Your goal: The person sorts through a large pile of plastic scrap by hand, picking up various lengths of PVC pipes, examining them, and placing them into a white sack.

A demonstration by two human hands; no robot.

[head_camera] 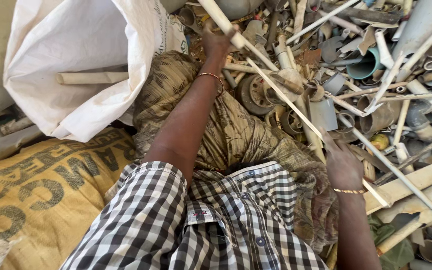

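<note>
Over the big pile of pipes (376, 75), the left hand (217, 42) grips a thick pipe (221, 20) near the white sack (76, 55), and the right hand (343, 167) holds a thin stick (286, 97).

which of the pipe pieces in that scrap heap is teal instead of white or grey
The short, wide teal pipe stub at the upper right of the pile, open end facing left. The pipes around it are white, cream or grey, such as the big grey pipe just above it.

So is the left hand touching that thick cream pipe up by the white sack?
Touching. The head view shows the left hand wrapped around the thick cream pipe, fingers closed on it beside the white sack.
</note>
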